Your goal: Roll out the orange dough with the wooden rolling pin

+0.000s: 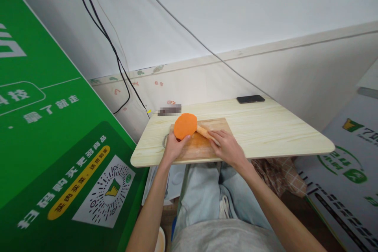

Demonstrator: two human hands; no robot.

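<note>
Orange paddle — pale table, white wall

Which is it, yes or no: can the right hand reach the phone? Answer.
Probably yes: nothing visible blocks the right hand from the black phone, though the fingers may need to release the pale stick.

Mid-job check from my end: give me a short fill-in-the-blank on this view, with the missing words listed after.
1. The disc held by the left hand is coloured ____.
2. The tan stick is held in the ____.
3. The board lies on the ____.
4. Farther back, to the right of the board, lies a black ____.

Missing words: orange; right hand; table; phone.
</note>
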